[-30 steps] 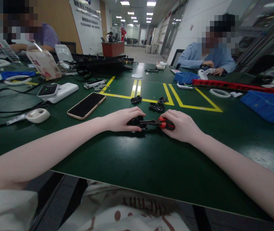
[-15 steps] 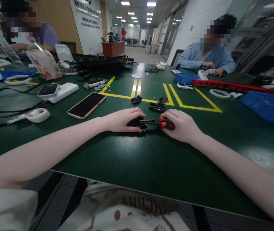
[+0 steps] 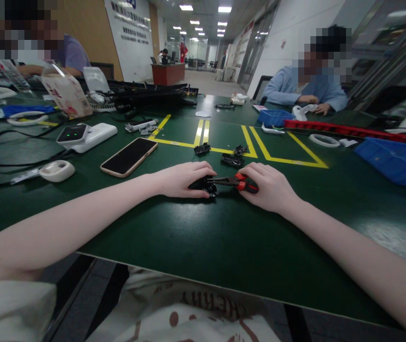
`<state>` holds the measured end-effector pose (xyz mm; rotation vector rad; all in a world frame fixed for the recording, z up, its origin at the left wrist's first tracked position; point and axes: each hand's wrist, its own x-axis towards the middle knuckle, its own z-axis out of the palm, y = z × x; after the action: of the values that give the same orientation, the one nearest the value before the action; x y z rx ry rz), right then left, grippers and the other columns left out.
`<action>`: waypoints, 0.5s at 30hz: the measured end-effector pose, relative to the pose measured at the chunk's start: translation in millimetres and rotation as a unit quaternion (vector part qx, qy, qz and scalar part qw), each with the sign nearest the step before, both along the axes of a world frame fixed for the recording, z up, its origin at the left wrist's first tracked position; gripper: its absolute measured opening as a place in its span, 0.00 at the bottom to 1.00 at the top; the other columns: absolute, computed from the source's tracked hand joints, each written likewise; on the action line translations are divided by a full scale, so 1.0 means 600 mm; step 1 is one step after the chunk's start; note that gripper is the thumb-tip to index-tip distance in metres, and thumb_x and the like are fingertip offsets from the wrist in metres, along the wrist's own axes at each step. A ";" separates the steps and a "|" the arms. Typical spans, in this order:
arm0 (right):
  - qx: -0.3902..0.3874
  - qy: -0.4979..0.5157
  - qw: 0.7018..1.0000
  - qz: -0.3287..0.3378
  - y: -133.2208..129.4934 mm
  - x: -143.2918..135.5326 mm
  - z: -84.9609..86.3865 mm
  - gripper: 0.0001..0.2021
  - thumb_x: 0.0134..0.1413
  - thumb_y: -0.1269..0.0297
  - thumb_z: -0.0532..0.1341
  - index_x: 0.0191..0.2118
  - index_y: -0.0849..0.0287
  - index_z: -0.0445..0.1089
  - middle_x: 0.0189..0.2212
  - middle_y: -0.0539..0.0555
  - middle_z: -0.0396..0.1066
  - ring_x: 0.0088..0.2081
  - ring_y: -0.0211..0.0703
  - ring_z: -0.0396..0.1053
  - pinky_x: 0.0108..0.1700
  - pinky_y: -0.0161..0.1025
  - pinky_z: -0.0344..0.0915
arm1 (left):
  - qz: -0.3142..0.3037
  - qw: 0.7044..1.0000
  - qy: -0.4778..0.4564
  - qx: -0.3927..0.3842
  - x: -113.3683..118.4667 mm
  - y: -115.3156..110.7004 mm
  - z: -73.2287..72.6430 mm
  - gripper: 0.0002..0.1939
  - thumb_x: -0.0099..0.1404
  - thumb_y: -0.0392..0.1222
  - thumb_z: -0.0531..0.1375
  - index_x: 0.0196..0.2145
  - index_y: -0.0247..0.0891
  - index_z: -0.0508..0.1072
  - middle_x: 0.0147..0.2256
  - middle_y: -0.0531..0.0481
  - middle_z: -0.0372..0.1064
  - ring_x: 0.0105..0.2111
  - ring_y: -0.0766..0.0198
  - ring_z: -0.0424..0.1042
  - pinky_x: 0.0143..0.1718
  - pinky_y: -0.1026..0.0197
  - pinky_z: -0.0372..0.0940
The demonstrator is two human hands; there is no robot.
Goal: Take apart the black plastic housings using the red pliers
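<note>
My left hand (image 3: 188,179) grips a small black part (image 3: 210,187) between thumb and fingers, low over the green table (image 3: 174,237). In my right hand (image 3: 269,186) are pliers with red and black handles (image 3: 245,182). Their long jaws point left and reach the black part; whether they pinch it is too small to tell. Just beyond the hands lie more black parts: one at the yellow tape line (image 3: 202,148), one nearer my right hand (image 3: 232,160), and a small one behind it (image 3: 240,150).
A phone (image 3: 129,157), a white device (image 3: 98,137) and a tape roll (image 3: 57,171) lie left. Blue trays (image 3: 395,161) and a long red strip (image 3: 349,130) are right. A person in blue (image 3: 285,88) sits across; another sits far left.
Green lights now show on the small device screen at the left. Both hands, the black part and the pliers look almost unmoved.
</note>
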<state>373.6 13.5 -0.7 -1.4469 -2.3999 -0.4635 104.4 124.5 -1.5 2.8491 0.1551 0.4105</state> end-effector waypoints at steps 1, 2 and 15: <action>-0.001 0.000 1.000 0.000 0.000 0.000 0.000 0.12 0.56 0.60 0.59 0.43 0.60 0.67 0.42 0.59 0.72 0.40 0.49 0.69 0.40 0.44 0.64 | 0.000 1.000 0.001 0.000 0.000 0.000 0.000 0.27 0.69 0.53 0.59 0.59 0.36 0.63 0.58 0.37 0.63 0.54 0.51 0.68 0.53 0.52 0.66; -0.002 -0.001 1.000 -0.001 0.001 0.000 0.000 0.12 0.56 0.60 0.59 0.43 0.60 0.67 0.42 0.59 0.72 0.40 0.49 0.69 0.40 0.44 0.64 | 0.000 1.000 0.002 -0.002 0.000 0.000 0.000 0.27 0.69 0.53 0.58 0.59 0.36 0.63 0.58 0.37 0.63 0.54 0.51 0.68 0.52 0.52 0.67; -0.013 -0.002 1.000 0.005 0.000 -0.001 -0.001 0.10 0.55 0.61 0.58 0.42 0.60 0.67 0.38 0.58 0.72 0.38 0.48 0.69 0.40 0.43 0.65 | 0.008 1.000 -0.006 0.000 -0.001 -0.005 0.003 0.32 0.67 0.54 0.61 0.62 0.36 0.59 0.58 0.36 0.62 0.54 0.50 0.68 0.53 0.53 0.65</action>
<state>372.8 13.3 -1.5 -1.4464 -2.4237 -0.4348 103.6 121.6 0.4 2.8471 0.1759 0.4313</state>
